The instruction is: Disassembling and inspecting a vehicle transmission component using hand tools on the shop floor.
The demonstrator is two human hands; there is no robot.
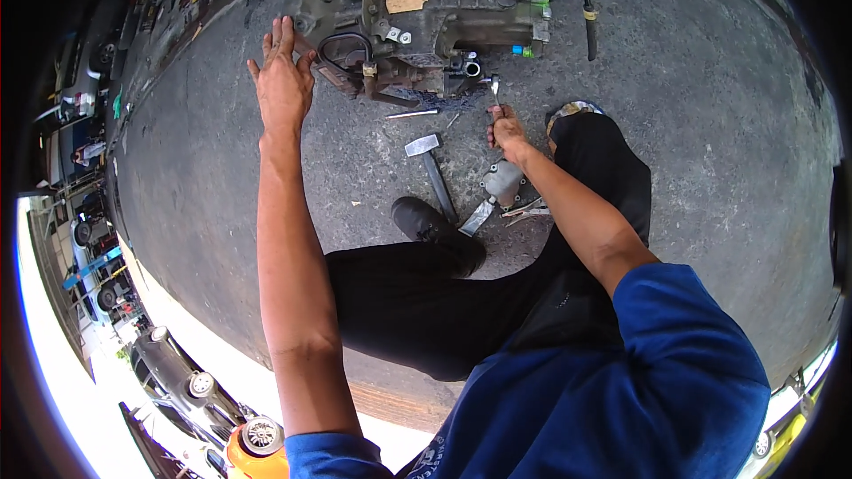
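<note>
The right hand [507,132] grips a ratchet [495,89] at the near edge of the engine [435,22] on the floor [710,124], the left hand [284,80] spreads beside it, grasping nothing, and the ratcheting looks unfinished.

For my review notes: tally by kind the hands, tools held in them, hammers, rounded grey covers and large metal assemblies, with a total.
Hands: 2
Held silver tool: 1
Hammer: 1
Rounded grey cover: 1
Large metal assembly: 1
Total: 6
</note>
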